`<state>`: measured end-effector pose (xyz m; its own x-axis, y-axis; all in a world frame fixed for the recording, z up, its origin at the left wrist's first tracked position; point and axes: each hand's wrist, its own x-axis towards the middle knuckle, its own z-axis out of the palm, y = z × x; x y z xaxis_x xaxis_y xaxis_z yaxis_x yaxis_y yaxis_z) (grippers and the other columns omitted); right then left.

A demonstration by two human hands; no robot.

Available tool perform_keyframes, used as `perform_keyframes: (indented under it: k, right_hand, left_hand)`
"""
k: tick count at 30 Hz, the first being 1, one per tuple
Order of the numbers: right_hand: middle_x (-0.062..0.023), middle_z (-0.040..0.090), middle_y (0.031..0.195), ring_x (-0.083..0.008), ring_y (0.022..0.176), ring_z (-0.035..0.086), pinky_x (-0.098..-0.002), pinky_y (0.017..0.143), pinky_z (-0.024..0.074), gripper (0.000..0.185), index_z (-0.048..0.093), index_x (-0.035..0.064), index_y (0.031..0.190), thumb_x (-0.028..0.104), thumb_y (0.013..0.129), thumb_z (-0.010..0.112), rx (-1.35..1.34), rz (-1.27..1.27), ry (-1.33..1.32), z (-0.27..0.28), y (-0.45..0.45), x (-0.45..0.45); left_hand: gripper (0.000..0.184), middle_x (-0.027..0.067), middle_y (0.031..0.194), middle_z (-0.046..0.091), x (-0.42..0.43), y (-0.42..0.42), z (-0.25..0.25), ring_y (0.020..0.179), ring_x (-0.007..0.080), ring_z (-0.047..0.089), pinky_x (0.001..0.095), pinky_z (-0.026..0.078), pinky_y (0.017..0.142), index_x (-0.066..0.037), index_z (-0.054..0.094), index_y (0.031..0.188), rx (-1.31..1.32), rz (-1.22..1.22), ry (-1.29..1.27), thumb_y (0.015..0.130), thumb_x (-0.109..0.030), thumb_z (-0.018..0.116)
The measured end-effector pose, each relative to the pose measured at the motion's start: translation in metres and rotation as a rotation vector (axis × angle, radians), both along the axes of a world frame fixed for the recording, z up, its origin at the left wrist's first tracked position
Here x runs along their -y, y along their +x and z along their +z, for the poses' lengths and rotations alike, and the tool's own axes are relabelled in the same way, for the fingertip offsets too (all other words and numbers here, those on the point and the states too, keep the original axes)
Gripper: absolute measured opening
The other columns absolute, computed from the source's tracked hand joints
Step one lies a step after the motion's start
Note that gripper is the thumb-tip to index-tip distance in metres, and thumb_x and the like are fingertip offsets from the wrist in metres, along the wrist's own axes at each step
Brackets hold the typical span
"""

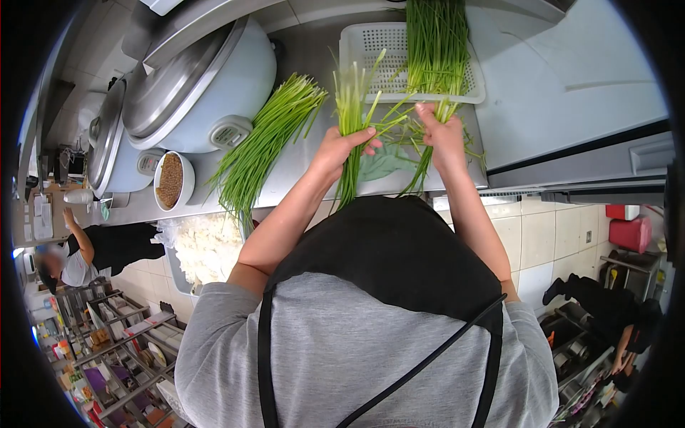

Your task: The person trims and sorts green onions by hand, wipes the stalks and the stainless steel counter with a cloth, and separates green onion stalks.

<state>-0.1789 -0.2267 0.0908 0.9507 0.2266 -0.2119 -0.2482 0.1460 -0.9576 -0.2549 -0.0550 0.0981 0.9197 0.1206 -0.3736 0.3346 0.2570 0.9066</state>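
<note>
My left hand (pixel 338 151) is wrapped round an upright bunch of green stalks (pixel 349 107), pale ends pointing away from me. On the right, my right hand (pixel 444 139) grips a smaller bunch of stalks (pixel 422 171), its fingers closed and thumb raised. Loose stalks and trimmings (pixel 399 125) lie between the hands, over a green cloth (pixel 385 162) on the steel counter. Left of my hands rests a large pile of green stalks (pixel 267 139). Beyond them a white perforated basket (pixel 371 60) holds another thick bundle of stalks (pixel 437 50).
Two large lidded cookers (pixel 203 89) and a white bowl of brown grains (pixel 170 181) stand at the left. Below the counter edge is a bin of white pieces (pixel 207 246). One person (pixel 107 250) is at far left, another (pixel 614 307) at far right.
</note>
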Motion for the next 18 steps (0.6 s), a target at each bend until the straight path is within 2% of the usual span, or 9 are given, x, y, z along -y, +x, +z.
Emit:
perform_keyframes:
  k: [2,6,8,9,12,16,18]
  right_hand:
    - [0.0038,0.041,0.062,-0.0029,0.049,0.033,-0.0185,0.040,0.0239,0.016,0.056,0.0036,0.084,0.018,0.078,0.061,-0.062,-0.105,0.194,-0.007,0.006,0.004]
    - [0.0045,0.039,0.064,-0.0032,0.051,0.034,-0.0186,0.040,0.0246,0.022,0.056,0.0027,0.091,0.021,0.079,0.060,-0.079,-0.110,0.247,0.000,0.003,0.006]
    - [0.0033,0.040,0.072,-0.0036,0.053,0.034,-0.0182,0.041,0.0252,0.037,0.053,0.0001,0.102,0.031,0.082,0.056,-0.162,0.098,0.245,0.003,-0.001,0.002]
    - [0.0033,0.040,0.072,-0.0036,0.053,0.034,-0.0182,0.041,0.0252,0.037,0.053,0.0001,0.102,0.031,0.082,0.056,-0.163,0.098,0.245,0.005,-0.003,0.000]
    - [0.0009,0.036,0.081,-0.0038,0.056,0.033,-0.0168,0.044,0.0261,0.056,0.049,-0.0028,0.110,0.046,0.083,0.046,-0.246,0.217,0.482,0.006,-0.005,-0.006]
    - [0.0010,0.035,0.080,-0.0039,0.056,0.033,-0.0168,0.044,0.0259,0.053,0.049,-0.0031,0.108,0.044,0.083,0.048,-0.293,0.220,0.586,0.008,-0.004,-0.005]
    - [0.0012,0.037,0.079,-0.0039,0.055,0.033,-0.0168,0.043,0.0250,0.048,0.051,-0.0032,0.106,0.039,0.083,0.051,-0.242,0.143,0.447,-0.001,-0.004,-0.007]
  left_hand:
    - [0.023,0.0137,0.076,0.061,-0.001,0.000,0.000,0.064,0.0166,0.055,0.0258,0.042,0.061,0.005,0.055,0.088,0.001,-0.004,0.004,0.077,-0.015,0.060]
    - [0.024,0.0135,0.076,0.061,-0.002,-0.001,-0.002,0.064,0.0163,0.055,0.0260,0.042,0.061,0.005,0.055,0.088,0.023,-0.001,-0.006,0.076,-0.015,0.060]
    - [0.024,0.0134,0.076,0.061,0.000,-0.001,0.001,0.064,0.0161,0.055,0.0260,0.042,0.061,0.005,0.055,0.088,0.023,-0.008,0.007,0.076,-0.015,0.060]
    - [0.024,0.0133,0.075,0.061,0.002,-0.001,0.002,0.064,0.0159,0.054,0.0260,0.042,0.061,0.005,0.056,0.088,0.023,-0.015,0.021,0.076,-0.015,0.061]
    - [0.024,0.0131,0.075,0.061,0.003,-0.001,0.001,0.063,0.0157,0.054,0.0258,0.042,0.060,0.005,0.056,0.087,0.014,-0.017,-0.004,0.076,-0.015,0.061]
    - [0.024,0.0132,0.074,0.061,0.001,0.000,0.000,0.063,0.0156,0.054,0.0257,0.043,0.060,0.005,0.056,0.088,0.021,-0.012,-0.003,0.076,-0.015,0.061]
    - [0.024,0.0131,0.074,0.061,0.000,0.000,0.000,0.063,0.0155,0.054,0.0258,0.042,0.060,0.005,0.056,0.088,0.019,-0.011,-0.003,0.076,-0.015,0.061]
